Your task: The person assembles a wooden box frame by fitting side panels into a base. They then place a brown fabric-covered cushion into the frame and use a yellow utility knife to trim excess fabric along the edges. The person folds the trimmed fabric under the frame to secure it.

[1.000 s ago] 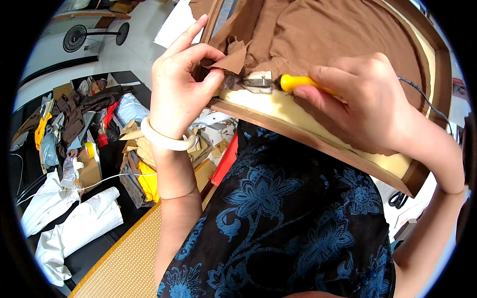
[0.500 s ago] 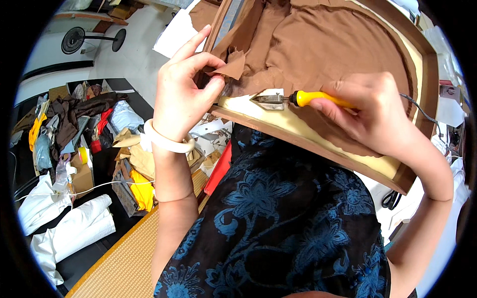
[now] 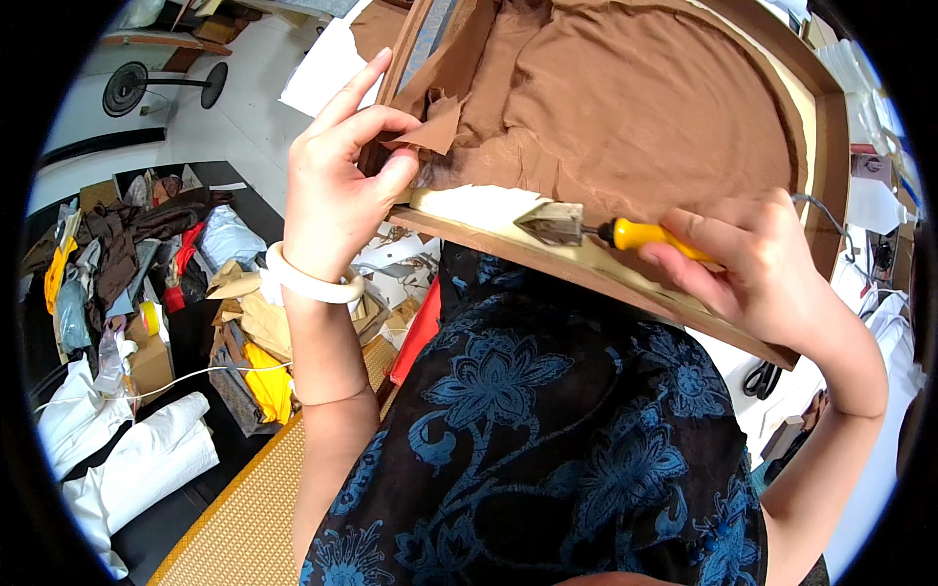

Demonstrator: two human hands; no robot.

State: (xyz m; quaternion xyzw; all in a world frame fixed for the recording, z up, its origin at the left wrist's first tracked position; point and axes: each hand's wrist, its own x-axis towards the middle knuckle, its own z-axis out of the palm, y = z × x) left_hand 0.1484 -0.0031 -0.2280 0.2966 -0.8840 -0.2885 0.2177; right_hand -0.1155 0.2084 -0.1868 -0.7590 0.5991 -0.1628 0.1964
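Note:
Brown fabric lies wrinkled inside a shallow brown tray-like frame, over a cream-coloured layer that shows along the near side. At the near left corner, my left hand pinches a frayed flap of the fabric between thumb and forefinger, other fingers raised. My right hand is wrapped round the yellow handle of a small corded iron. Its pointed metal head is over the cream strip by the near rim, point toward the left; whether it touches is unclear.
To the left, a black surface holds a heap of fabric scraps and a white roll. Below it runs a woven yellow surface. Black-handled scissors lie under the frame's right corner. A grey cord trails beyond my right hand.
The iron has moved right and closer to the near rim, and its head is turned differently. My left hand still pinches the flap at the corner. The whole view has shifted slightly.

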